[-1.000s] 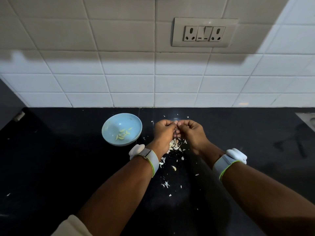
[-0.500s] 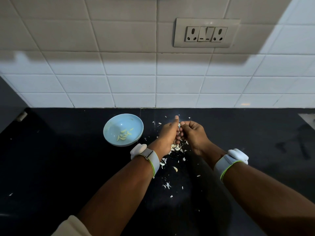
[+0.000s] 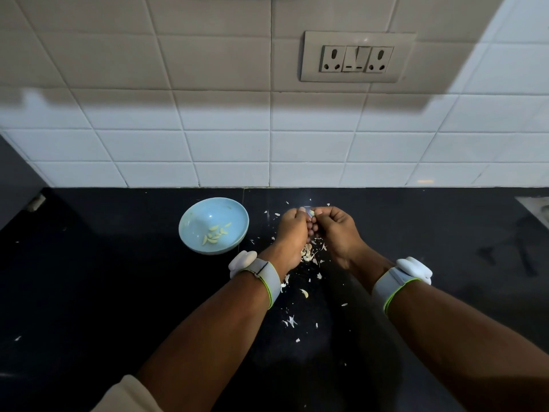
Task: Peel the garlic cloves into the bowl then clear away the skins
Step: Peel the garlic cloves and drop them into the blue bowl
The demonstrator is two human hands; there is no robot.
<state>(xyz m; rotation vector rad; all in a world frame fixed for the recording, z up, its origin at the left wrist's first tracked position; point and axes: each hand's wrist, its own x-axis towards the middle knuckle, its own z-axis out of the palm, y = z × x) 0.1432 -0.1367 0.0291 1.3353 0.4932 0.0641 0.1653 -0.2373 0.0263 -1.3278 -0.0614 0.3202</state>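
1. Head view, the hands: the left hand (image 3: 292, 230) and the right hand (image 3: 335, 230) meet knuckle to knuckle above the dark bench (image 3: 89, 292). Both have their fingers curled in, and their thumb tips pinch a small pale garlic clove (image 3: 311, 213) between them at the far edge of the fists.

2. Head view, the surroundings: the blue bowl (image 3: 190, 230) stands just to the left of the left hand, apart from it, with several peeled cloves (image 3: 215, 233) lying in its bottom. A heap of skins (image 3: 309, 254) lies directly under and between the two wrists, and loose flakes scatter toward the person along the bench.

3. The step in hand looks like stripping the skin from this clove. To do it well, one hand should hold the clove steady by its body while the other thumbnail catches the papery edge at the tip and pulls it away along the length, not across.

4. Keep the hands above the heap so that falling skin joins it and does not drift toward the bowl.

5. Once the clove is bare, the carry is short: move it left over the bowl's rim and let it drop low, so it does not bounce out.

6. Much remains, in my judgement: the skins are not yet gathered.
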